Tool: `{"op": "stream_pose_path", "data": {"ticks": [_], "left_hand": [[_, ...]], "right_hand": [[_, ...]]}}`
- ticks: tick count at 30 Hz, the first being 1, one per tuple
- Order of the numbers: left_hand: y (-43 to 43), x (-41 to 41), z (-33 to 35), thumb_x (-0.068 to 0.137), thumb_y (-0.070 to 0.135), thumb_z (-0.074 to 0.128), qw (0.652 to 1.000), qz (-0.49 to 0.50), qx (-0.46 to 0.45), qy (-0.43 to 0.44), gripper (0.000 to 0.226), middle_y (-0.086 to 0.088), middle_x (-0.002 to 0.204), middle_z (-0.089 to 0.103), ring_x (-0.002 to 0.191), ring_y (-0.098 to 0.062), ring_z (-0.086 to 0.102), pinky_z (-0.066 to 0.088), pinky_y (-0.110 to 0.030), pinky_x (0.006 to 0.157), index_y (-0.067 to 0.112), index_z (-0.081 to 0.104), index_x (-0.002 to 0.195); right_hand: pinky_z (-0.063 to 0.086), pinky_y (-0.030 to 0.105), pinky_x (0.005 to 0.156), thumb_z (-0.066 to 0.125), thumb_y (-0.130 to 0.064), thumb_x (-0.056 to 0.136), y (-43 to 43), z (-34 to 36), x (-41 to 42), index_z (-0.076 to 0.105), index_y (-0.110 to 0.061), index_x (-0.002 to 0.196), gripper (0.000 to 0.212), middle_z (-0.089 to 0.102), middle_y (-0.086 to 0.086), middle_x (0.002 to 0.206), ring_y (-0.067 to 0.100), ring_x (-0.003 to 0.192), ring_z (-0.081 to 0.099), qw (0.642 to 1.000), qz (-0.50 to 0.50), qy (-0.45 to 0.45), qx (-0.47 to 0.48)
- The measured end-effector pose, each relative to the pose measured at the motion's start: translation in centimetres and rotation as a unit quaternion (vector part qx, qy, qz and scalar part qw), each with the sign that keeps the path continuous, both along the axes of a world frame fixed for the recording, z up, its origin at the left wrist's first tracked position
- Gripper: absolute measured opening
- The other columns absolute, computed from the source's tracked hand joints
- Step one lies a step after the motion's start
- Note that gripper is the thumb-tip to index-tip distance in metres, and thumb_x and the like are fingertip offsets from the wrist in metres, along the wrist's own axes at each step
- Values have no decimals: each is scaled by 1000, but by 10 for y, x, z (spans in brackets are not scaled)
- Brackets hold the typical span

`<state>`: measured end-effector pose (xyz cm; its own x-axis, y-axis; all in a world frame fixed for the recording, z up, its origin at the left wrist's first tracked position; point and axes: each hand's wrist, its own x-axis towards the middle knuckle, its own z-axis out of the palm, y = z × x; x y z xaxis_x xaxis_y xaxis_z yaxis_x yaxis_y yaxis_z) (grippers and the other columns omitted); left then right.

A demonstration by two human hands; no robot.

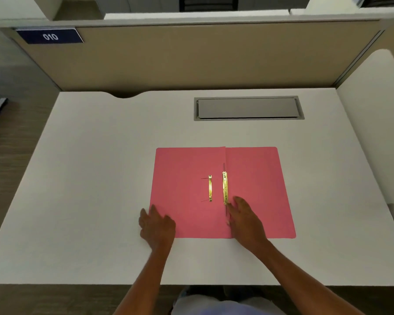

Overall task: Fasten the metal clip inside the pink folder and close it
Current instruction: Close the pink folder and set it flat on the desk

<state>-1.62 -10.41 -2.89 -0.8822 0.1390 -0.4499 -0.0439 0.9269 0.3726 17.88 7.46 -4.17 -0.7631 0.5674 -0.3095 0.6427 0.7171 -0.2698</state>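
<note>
A pink folder (255, 178) lies spread flat on the white desk (100, 178). Two gold metal clip pieces lie on it. The longer metal clip bar (224, 187) runs along the centre fold. A shorter clip piece (210, 188) lies just left of it on the left flap, with two thin prongs pointing left. My left hand (157, 226) rests flat on the folder's near left corner, fingers spread. My right hand (246, 219) lies flat beside the fold near the front edge, fingertips close to the lower end of the long bar. Neither hand holds anything.
A grey cable-tray lid (248, 108) is set into the desk behind the folder. A beige partition wall (191, 60) closes the back, with a blue "010" label (50, 37). A white side panel (373, 123) bounds the right. The desk's front edge is near my body.
</note>
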Motion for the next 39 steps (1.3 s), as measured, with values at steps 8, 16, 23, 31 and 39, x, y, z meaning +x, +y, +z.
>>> {"op": "stream_pose_path", "data": {"ticks": [8,16,23,31,39], "left_hand": [[-10,-25,6,100,24,61,999,-1,37,-37,60,-17,149,52,141,-42,49,46,-62,114,15,44,157],[-16,-57,14,96,22,70,983,91,129,-93,57,-21,140,67,132,-41,62,50,-49,115,8,53,149],[-25,-68,17,102,38,67,962,115,187,-164,34,-13,96,68,90,-29,58,50,-41,86,13,67,79],[-34,-53,44,101,39,71,912,81,341,-212,25,-2,102,86,90,-24,82,64,-29,65,17,79,110],[-24,-44,95,91,50,78,871,-43,434,-225,43,-11,115,81,103,-32,77,63,-38,85,14,74,114]], "right_hand": [[35,37,130,54,-28,109,-3,4,2,44,-21,161,53,28,6,175,26,165,22,999,-20,13,-33],[32,32,128,53,-28,109,-4,7,3,43,-23,161,53,25,3,176,23,165,20,999,-33,17,-39],[35,35,129,52,-29,110,-3,6,3,41,-24,162,54,22,3,177,23,165,19,998,-31,8,-47],[28,34,132,45,-33,112,-2,4,4,30,-22,167,58,16,5,179,23,167,12,999,-8,-21,-29],[44,42,123,54,-38,107,-20,7,-1,31,-19,166,66,21,5,177,25,165,18,997,12,-2,-77]]}}
